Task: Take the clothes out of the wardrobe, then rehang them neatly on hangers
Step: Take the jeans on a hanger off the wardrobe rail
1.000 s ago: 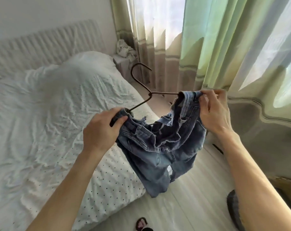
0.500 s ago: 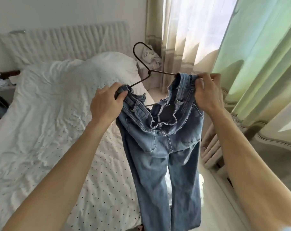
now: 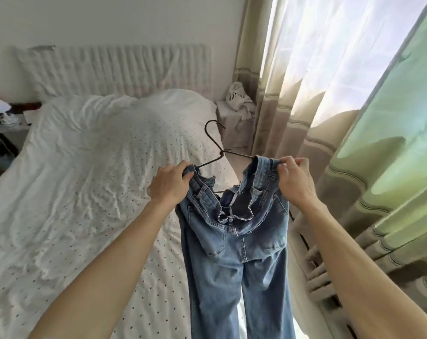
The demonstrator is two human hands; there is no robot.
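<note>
Blue jeans [image 3: 234,260] hang legs-down over the bed [image 3: 85,192] edge, the left hand [image 3: 169,185] and right hand [image 3: 297,183] each with fingers curled around a waistband corner on the dark wire hanger [image 3: 218,152].

Open room is left above the bed [image 3: 73,192], to the left of the left hand [image 3: 169,185]. On the right, passage is closed off by the curtain [image 3: 354,167] near the right hand [image 3: 295,182] and, lower, by the radiator [image 3: 315,272]. The gap between the hands is spanned by the hanger [image 3: 221,152] and the hanging jeans [image 3: 234,253]
</note>
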